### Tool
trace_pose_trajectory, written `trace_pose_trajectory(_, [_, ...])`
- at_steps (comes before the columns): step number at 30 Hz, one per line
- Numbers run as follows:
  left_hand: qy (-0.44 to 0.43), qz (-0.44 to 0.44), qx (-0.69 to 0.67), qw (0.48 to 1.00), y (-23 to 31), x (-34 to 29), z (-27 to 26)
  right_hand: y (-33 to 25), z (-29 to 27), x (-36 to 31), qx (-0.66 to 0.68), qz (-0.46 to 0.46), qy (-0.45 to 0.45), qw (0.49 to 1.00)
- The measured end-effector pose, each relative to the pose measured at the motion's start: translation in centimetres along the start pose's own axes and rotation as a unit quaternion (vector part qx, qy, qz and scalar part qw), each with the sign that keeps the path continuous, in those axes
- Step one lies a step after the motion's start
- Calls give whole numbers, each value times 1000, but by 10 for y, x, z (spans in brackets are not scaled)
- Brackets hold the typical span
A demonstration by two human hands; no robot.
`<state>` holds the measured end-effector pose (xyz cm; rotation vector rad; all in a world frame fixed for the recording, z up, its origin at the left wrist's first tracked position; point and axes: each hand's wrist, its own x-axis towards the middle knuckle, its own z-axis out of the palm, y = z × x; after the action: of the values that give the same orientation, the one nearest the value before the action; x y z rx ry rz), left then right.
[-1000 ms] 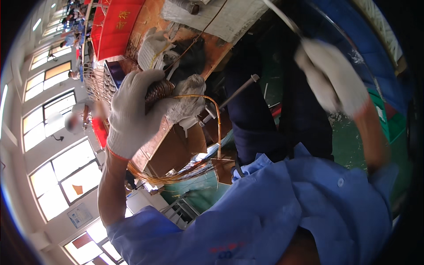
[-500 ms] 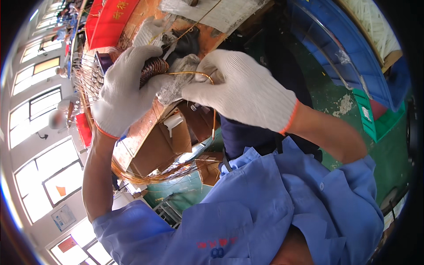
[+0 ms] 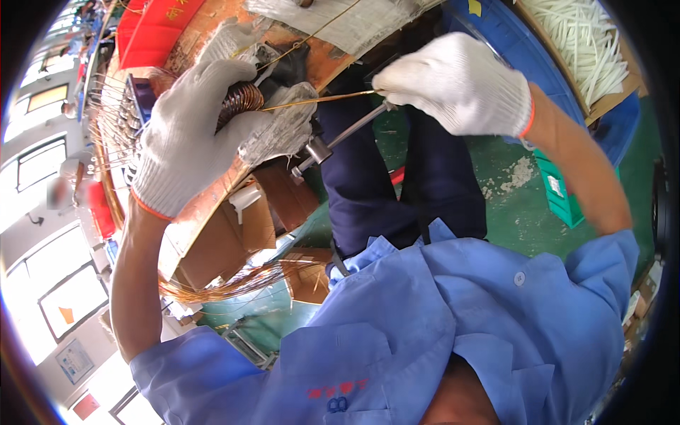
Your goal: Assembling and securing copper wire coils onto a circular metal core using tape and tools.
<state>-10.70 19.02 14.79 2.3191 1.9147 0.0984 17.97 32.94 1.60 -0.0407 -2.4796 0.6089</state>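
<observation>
My left hand (image 3: 188, 131), in a white knit glove, is closed around a coil of copper wire (image 3: 241, 101) at the bench edge. From the coil a strand of copper wire (image 3: 322, 100) runs straight to the right. Its far end is pinched in the gloved fingers of my right hand (image 3: 457, 88), raised well to the right. Under the strand, touching the left hand's fingers, sits a grey-white cloth-wrapped block (image 3: 283, 131). A metal bar with a round collar (image 3: 350, 133) slants up beside the block toward the right hand.
Many thin wire ends (image 3: 110, 127) stick out left of my left hand. A red cloth (image 3: 159, 32) lies at the back left. Below the bench are cardboard boxes (image 3: 219, 248) and a long bundle of copper wire (image 3: 212, 289). Blue bin (image 3: 545, 64) and green crate (image 3: 559, 191) stand right.
My right hand has moved away to the right and up, drawing the bent wire out straight. The metal bar has come into sight. My left hand still holds the coil.
</observation>
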Motion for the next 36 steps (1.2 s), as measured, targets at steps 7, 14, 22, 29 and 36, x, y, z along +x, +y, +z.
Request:
trace_pose_trajectory(7, [16, 22, -4, 1000, -2, -1, 3, -42, 18, -11, 314, 298, 120, 893])
trace_pose_trajectory(14, [27, 33, -11, 999, -1, 1, 4, -57, 32, -5, 283, 368, 228, 856])
trace_pose_trajectory(22, [27, 8, -19, 999, 2, 0, 4, -51, 27, -4, 487, 459, 184, 720])
trace_pose_trajectory(29, [42, 6, -25, 999, 4, 2, 6, -44, 120, -24, 491, 354, 297, 738])
trace_pose_trajectory(36, [16, -63, -73, 995, 12, 3, 7, -116, 132, 34, 559, 418, 155, 699])
